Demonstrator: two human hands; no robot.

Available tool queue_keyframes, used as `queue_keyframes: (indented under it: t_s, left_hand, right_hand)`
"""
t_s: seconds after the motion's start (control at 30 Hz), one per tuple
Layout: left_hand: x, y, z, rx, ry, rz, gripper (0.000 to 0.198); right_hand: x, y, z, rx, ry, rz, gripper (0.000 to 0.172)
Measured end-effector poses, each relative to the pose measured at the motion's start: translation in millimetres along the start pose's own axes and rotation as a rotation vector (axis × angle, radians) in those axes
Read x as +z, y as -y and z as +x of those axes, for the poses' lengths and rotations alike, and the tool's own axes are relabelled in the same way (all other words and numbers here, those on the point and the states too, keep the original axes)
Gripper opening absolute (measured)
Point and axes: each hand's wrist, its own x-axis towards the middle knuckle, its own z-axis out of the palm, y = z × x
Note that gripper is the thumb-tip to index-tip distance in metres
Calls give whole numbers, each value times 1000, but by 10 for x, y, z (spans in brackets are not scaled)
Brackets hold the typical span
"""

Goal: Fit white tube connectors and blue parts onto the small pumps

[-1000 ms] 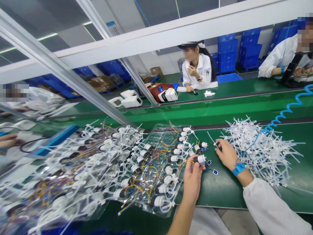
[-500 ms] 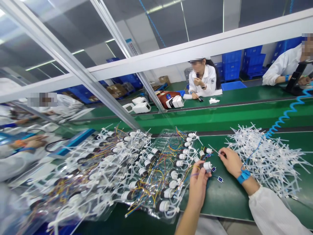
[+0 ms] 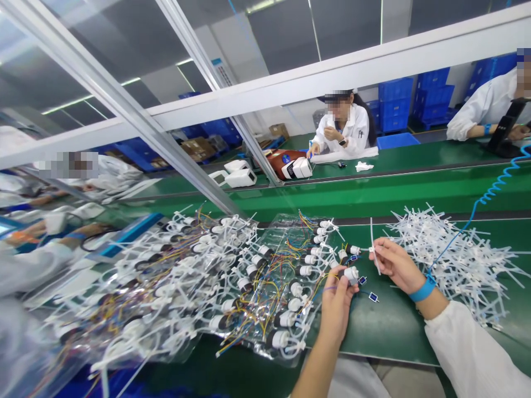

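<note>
My left hand [image 3: 339, 296] is closed around a small motor pump [image 3: 350, 274] with a white head and a grey body. Close by its fingertips lie small dark blue tags with white edges [image 3: 374, 297]. Between thumb and fingers, my right hand [image 3: 396, 264] pinches a white T-shaped tube piece [image 3: 372, 249] with thin translucent arms, one pointing up. A gap separates this piece from the pump in my left hand. Another black-and-white pump [image 3: 352, 250] lies on the green bench just beyond my left hand.
Rows of wired pumps with white tubes [image 3: 286, 318] lie on clear plastic at the left. A heap of white tube pieces [image 3: 460, 265] spreads at the right. A coiled blue cord [image 3: 493, 190] runs to my right wristband. Co-workers sit across the green bench and at the left.
My right hand has drawn slightly right, and the tube piece in it has turned from slanting to nearly upright. My left hand keeps the pump in about the same place.
</note>
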Motion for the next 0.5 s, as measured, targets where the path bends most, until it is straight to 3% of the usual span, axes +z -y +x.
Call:
queue_keyframes:
  t_s: [0.3, 0.5]
  left_hand:
    - [35, -48, -7, -54, -7, -71, 59]
    - [23, -71, -14, -155, 32, -123, 62]
  right_hand:
    - [28, 48, -95, 135, 188, 73, 54]
    - [61, 52, -121, 155, 257, 102, 50]
